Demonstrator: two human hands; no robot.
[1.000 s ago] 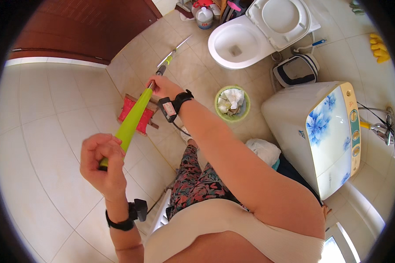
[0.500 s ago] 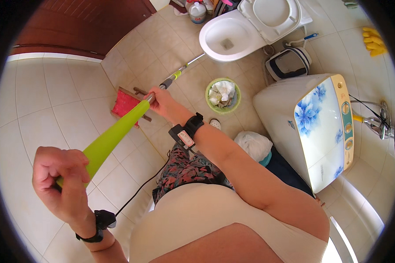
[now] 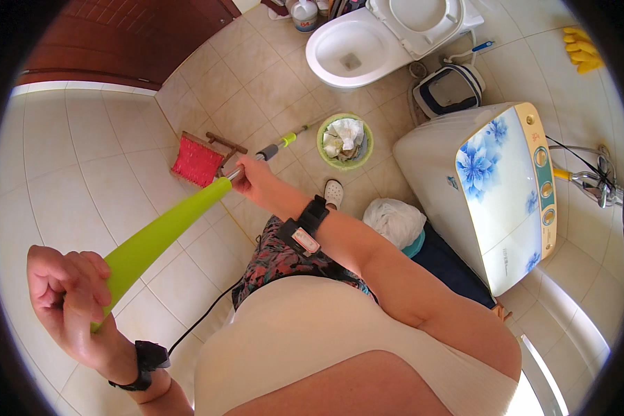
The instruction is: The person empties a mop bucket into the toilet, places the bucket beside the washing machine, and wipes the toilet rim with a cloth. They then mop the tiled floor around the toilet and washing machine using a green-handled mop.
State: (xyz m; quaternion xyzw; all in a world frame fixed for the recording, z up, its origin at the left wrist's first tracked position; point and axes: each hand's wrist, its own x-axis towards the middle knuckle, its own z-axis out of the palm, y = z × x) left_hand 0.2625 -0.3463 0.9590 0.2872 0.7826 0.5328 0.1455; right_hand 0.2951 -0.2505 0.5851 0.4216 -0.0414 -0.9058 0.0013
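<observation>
A long telescopic pole [image 3: 166,229] with a bright green grip slants from the lower left toward the floor by the toilet. My left hand [image 3: 73,301] is closed round the top end of its grip. Farther down, my right hand [image 3: 251,177] wraps the thin metal section just beyond the green part. Past that hand come a grey joint, a second green collar and a thin shaft, which blurs out near the rim of the waste bin [image 3: 369,148]. Whatever is fixed to the far end cannot be made out. White paper [image 3: 345,132] fills the bin.
A red-topped low stool [image 3: 195,161] stands left of the pole. The toilet [image 3: 357,55], seat raised, is at the far side, with a washing machine [image 3: 492,201] on the right. A white bag [image 3: 395,222] lies near my shoe [image 3: 333,193]. A brown door [image 3: 125,41] is far left.
My left hand has moved left and slightly down with the pole's top end. The thin lower shaft has drawn away from the toilet base and is blurred. The view has shifted a little.
</observation>
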